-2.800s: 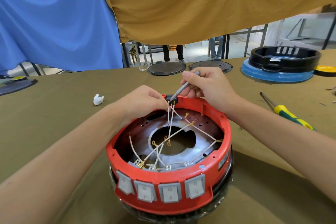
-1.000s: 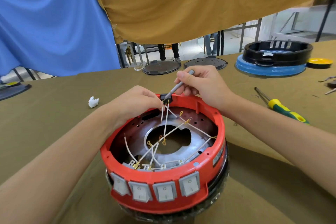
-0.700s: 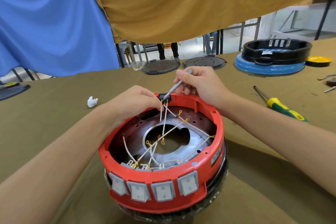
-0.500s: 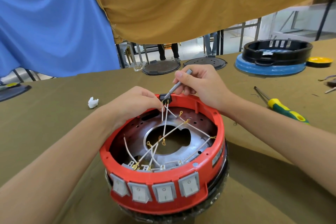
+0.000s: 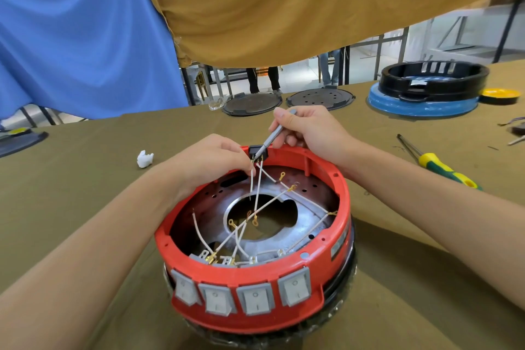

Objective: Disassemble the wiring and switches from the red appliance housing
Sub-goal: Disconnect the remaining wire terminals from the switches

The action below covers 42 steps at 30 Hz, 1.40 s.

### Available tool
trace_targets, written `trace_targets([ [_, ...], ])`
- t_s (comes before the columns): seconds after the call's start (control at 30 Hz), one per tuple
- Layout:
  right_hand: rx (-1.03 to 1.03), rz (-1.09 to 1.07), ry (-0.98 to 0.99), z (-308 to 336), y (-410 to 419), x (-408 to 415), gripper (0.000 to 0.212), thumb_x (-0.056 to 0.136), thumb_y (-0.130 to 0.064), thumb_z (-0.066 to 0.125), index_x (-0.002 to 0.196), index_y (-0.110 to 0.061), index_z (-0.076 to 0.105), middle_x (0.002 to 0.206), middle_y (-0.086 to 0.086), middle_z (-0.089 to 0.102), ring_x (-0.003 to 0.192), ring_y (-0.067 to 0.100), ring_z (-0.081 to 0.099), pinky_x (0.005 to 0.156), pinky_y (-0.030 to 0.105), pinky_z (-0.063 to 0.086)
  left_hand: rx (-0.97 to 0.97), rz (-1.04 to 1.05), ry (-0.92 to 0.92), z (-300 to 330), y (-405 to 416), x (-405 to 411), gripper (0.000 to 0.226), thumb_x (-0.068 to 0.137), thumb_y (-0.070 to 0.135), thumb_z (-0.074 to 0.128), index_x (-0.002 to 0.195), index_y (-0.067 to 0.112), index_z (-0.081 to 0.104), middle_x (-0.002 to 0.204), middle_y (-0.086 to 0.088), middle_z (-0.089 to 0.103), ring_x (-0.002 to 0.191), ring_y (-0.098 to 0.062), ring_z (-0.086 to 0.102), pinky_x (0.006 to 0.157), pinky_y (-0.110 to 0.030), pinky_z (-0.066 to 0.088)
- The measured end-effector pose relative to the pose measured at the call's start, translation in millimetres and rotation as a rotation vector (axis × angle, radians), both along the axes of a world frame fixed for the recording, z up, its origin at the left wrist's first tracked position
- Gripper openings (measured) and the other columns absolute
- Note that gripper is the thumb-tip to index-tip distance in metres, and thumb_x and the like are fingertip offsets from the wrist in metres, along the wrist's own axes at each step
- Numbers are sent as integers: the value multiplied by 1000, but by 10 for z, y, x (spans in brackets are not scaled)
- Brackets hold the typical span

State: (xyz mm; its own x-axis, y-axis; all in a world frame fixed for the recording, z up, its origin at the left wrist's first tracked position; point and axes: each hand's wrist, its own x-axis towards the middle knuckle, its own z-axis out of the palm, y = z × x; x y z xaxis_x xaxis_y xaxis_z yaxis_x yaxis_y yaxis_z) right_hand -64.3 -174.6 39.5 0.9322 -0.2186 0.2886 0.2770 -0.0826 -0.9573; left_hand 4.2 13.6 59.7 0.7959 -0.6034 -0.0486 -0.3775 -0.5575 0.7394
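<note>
Gripping a slim grey screwdriver [image 5: 272, 138] like a pen, our right hand [image 5: 309, 129] sets its tip against the small black connector block [image 5: 258, 151] seated on the far rim of the red housing [image 5: 255, 239]. Our left hand [image 5: 211, 158] curls in from the other side, fingertips pinching the white wires [image 5: 257, 187] just below that block.

We judge the wires thin and springy, easy to bend but liable to tear at their brass ring terminals [image 5: 282, 176] if yanked, so the hold belongs close to the block, not out on the loose ends. The block looks like light plastic, likely clipped in; prying at its edge should free it. The housing seems stiff and light, resting upside down on a black base on the olive tabletop [image 5: 71, 185], and it may shift unless braced.

Inside the housing sits a silvery metal plate [image 5: 305, 224] with a large central hole, crossed by wires that run to the backs of four grey rocker switches [image 5: 241, 294] set in the near wall.

Farther out lie a white scrap [image 5: 145, 158], a yellow-green screwdriver [image 5: 437, 163], two dark round lids [image 5: 251, 104] and a black ring on a blue base [image 5: 426, 88].
</note>
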Motion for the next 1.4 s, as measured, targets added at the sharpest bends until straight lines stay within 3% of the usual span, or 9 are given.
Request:
trace_targets([
  [0.1, 7, -6, -9, 4, 14, 1, 32, 103, -22, 54, 85, 0, 68, 64, 10, 67, 48, 7, 51, 50, 12, 43, -3, -15, 3, 7, 15, 1, 9, 80, 19, 73, 74, 16, 80, 102, -1, 74, 104, -14, 62, 83, -18, 40],
  [0.27, 21, -19, -82, -3, 12, -29, 34, 103, -27, 53, 82, -5, 69, 63, 8, 66, 49, 8, 51, 49, 13, 41, -36, -58, -6, 27, 75, -18, 24, 65, 38, 72, 75, 18, 79, 94, -9, 75, 103, -26, 65, 103, -39, 43],
  [0.47, 34, -13, -175, 103, 33, -60, 35, 105, -31, 47, 94, -5, 67, 63, 11, 65, 49, 15, 42, 48, 19, 36, -182, -66, 80, -15, 131, 78, 21, 67, 34, 76, 78, 17, 80, 98, -3, 78, 94, -15, 72, 93, -31, 52],
  [0.6, -63, 20, -233, 247, 111, -95, 18, 103, -20, 53, 89, -10, 59, 72, 12, 72, 51, 15, 49, 49, 21, 41, -276, -67, 143, -28, 149, 92, 11, 84, 21, 73, 75, 20, 78, 106, -11, 76, 103, -32, 69, 82, -24, 56],
  [0.7, -231, 7, -229, 239, 219, -100, 13, 92, -9, 69, 91, -12, 57, 80, 13, 74, 62, 14, 60, 61, 30, 54, -303, -68, 103, -28, 152, 73, 16, 89, 19, 69, 76, 19, 79, 103, -10, 76, 100, -28, 71, 86, -24, 55],
  [0.87, -448, -71, -168, 193, 275, -90, 21, 83, -13, 77, 94, -16, 60, 78, 0, 73, 74, 21, 69, 79, 41, 58, -404, -95, 71, -18, 176, 39, 16, 93, 17, 66, 82, 11, 76, 83, -4, 75, 76, -10, 67, 69, -12, 51],
  [1.03, -381, -42, -136, 204, 254, -82, 22, 83, -14, 78, 97, -14, 60, 83, 7, 75, 80, 30, 72, 82, 50, 59, -406, -175, -26, -33, 184, 41, 14, 93, 23, 66, 86, 14, 74, 85, -8, 74, 78, -10, 65, 77, -20, 52],
  [1.23, -345, -52, -144, 225, 289, -111, 20, 84, -1, 73, 95, -10, 59, 77, 8, 72, 68, 17, 67, 75, 41, 59, -382, -177, -107, -49, 163, 2, 11, 95, 22, 66, 91, 17, 75, 89, -3, 76, 79, -8, 67, 79, -17, 52],
  [1.4, -12, -94, -64, 230, 193, -76, 20, 89, 6, 64, 99, -9, 56, 77, 11, 68, 70, 20, 69, 62, 30, 59, -332, -147, -140, -70, 165, 24, 6, 94, 15, 67, 95, 19, 72, 94, -2, 75, 87, -11, 69, 85, -20, 52],
])
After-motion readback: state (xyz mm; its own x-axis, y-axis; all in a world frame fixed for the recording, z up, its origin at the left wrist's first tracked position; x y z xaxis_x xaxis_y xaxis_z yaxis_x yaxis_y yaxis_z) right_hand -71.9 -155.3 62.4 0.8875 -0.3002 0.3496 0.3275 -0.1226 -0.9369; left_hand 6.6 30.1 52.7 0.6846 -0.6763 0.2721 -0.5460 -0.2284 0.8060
